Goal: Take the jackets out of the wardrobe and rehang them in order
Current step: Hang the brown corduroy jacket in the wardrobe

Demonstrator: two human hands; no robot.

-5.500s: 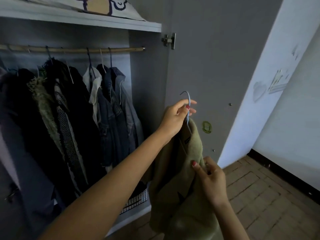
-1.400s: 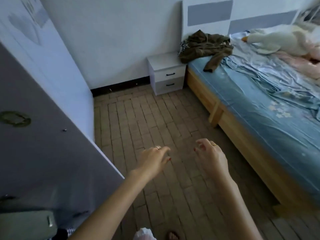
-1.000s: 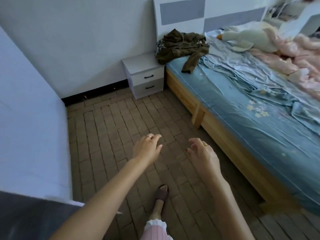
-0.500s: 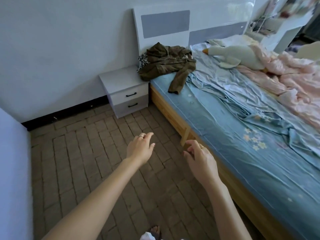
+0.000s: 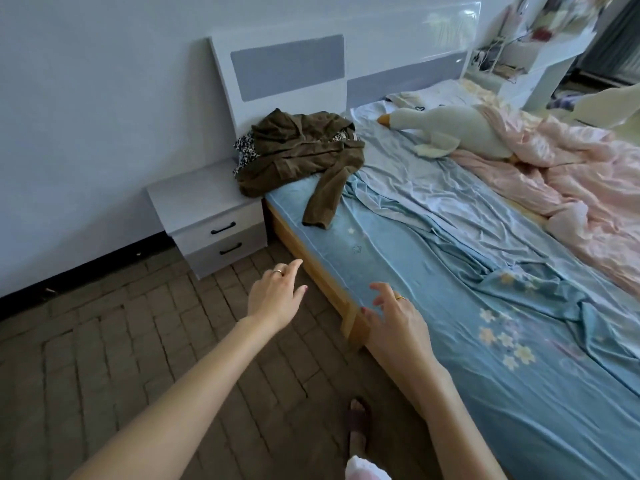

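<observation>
Left hand (image 5: 277, 297) and right hand (image 5: 398, 317), both empty with fingers loosely spread, reach forward over the bed edge (image 5: 332, 292); brown jacket (image 5: 301, 150) lies crumpled at the bed's head corner, spilling onto the nightstand (image 5: 194, 195), one sleeve trailing down the blue sheet (image 5: 433, 271); a patterned garment (image 5: 244, 152) shows beneath it; bare brick floor (image 5: 104, 341) lies open left of the bed; a goose toy (image 5: 446, 128) rests well right of the jacket. Against half a second ago, bed and jacket appear nearer; a foot (image 5: 358, 415) has stepped forward.
</observation>
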